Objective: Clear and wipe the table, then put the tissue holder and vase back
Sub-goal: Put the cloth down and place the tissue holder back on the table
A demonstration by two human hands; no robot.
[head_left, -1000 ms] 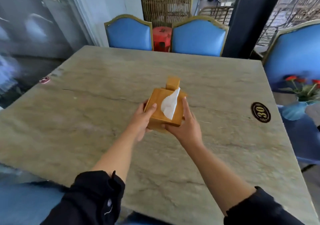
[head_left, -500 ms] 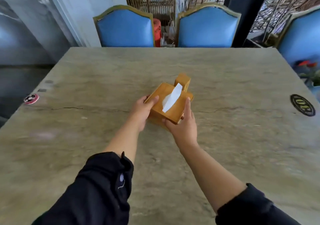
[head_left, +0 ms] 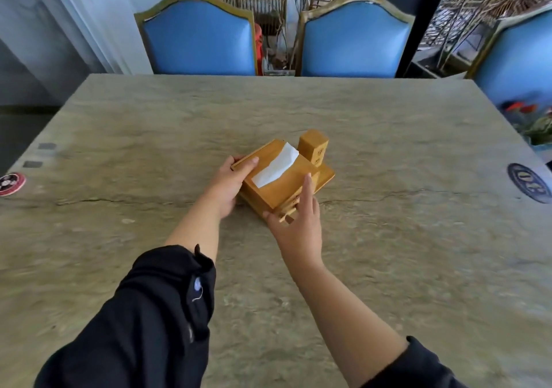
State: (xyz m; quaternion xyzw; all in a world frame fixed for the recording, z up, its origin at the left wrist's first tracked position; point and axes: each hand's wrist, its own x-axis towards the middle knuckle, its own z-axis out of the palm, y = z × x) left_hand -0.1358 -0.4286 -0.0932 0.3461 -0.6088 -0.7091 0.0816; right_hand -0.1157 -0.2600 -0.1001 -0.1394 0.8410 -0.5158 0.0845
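1. We have the tissue holder (head_left: 282, 178) between our two hands, near the middle of the table (head_left: 388, 238); whether its base is fully down on the stone we cannot tell.
2. We judge it a stiff wooden box, light for its bulk, with smooth sides that could slip if we pinch lightly. It should take firm pressure without harm.
3. The white tissue (head_left: 276, 166) standing out of the slot is soft and gives no purchase, so we keep off it.
4. The small upright block (head_left: 313, 147) at the far side, beyond our right fingertips, looks a poor handle; the flat side walls are the better hold.
5. Our left hand (head_left: 230, 184) cups the left wall, thumb laid over the top edge, fingers wrapped below.
6. Our right hand (head_left: 295, 223) is half open at the near right corner, forefinger stretched along the wall and thumb at the corner, touching rather than clamping.
7. Both forearms reach straight forward, sleeves pushed back.
8. The vase (head_left: 537, 124) sits off the table, well to the right of our right hand.
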